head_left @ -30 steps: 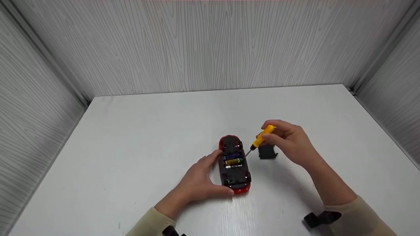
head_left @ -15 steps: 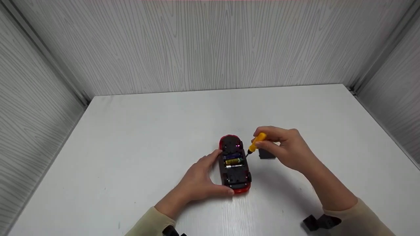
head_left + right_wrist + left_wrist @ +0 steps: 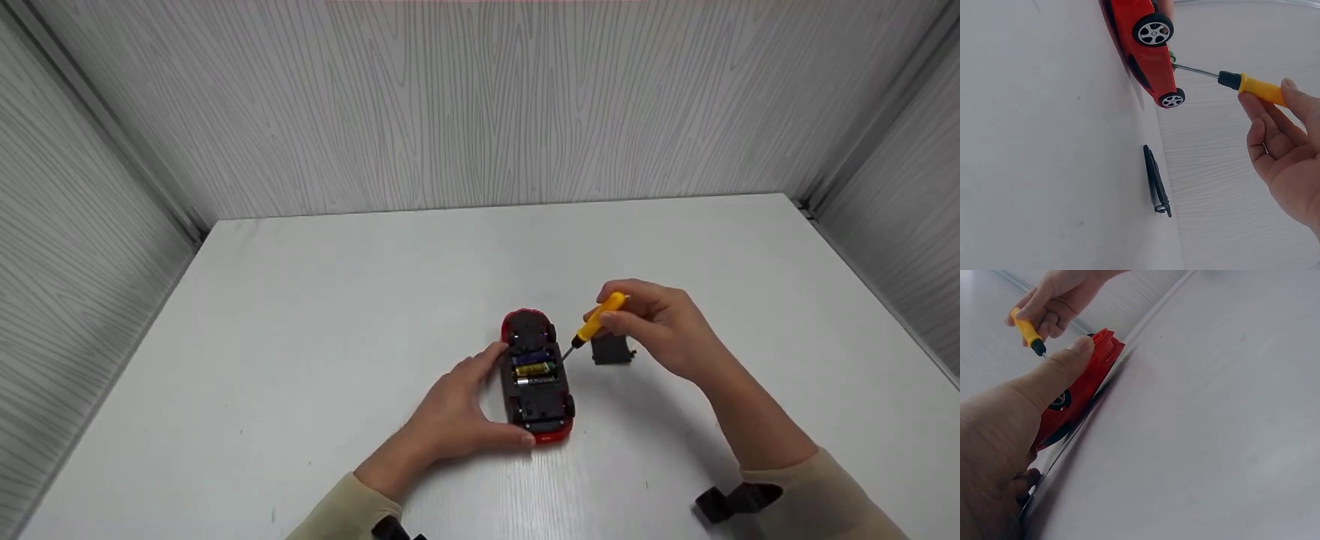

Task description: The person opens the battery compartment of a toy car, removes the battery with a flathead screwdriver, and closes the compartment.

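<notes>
A red toy car [image 3: 541,409] lies upside down on the white table, its black underside facing up. Its battery bay is uncovered, and several batteries [image 3: 533,369] show inside, one yellow and one blue. My left hand [image 3: 457,420] grips the car from the left, thumb at the near end and fingers along the side. In my right hand [image 3: 664,326], thumb and fingers pinch a yellow-handled screwdriver [image 3: 600,318]. The screwdriver's shaft [image 3: 1196,71] slants down to the bay's right edge; whether its tip touches a battery I cannot tell.
Right of the car lies a black battery cover [image 3: 612,350], partly behind the right hand in the head view. A wood-grain panel [image 3: 480,105] rises behind the table [image 3: 322,315], with side panels at left and right.
My right hand dipped down and left with the screwdriver, then came back up and right, uncovering more of the battery cover. The left hand and the car have stayed put.
</notes>
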The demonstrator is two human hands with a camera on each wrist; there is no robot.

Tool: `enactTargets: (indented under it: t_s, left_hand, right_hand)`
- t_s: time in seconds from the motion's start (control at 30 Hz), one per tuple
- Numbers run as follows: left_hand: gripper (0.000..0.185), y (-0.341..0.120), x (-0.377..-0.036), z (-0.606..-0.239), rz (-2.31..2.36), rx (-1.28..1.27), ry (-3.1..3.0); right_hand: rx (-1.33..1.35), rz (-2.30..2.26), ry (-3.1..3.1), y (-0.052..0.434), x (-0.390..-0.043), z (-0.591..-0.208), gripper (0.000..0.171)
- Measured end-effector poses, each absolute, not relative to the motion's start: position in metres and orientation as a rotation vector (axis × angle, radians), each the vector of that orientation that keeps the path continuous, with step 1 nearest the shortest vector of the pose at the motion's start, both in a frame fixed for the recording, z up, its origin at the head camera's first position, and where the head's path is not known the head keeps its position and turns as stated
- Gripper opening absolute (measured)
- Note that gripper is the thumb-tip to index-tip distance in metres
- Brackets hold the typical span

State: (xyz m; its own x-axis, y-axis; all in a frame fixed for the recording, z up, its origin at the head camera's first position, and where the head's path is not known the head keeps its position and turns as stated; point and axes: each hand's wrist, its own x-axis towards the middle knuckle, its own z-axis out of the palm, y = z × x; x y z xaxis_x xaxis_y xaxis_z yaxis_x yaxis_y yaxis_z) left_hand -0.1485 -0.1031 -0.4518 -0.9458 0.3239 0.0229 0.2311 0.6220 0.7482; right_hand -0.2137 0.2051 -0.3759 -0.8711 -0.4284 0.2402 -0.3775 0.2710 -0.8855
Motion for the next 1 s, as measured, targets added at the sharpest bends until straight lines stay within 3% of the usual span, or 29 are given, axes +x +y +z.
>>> enactTargets:
  t_s: [0.27, 1.0]
  left_hand:
    - [0.128, -0.105, -0.148, -0.454, 1.26, 0.48, 2.733]
    - [0.127, -0.104, -0.147, -0.455, 1.265, 0.474, 2.734]
  right_hand:
    - [-0.666, -1.797, 2.381, 0.213, -0.222, -0.385, 0.019]
    - [-0.647, -1.934, 2.236, 0.223, -0.232, -0.398, 0.023]
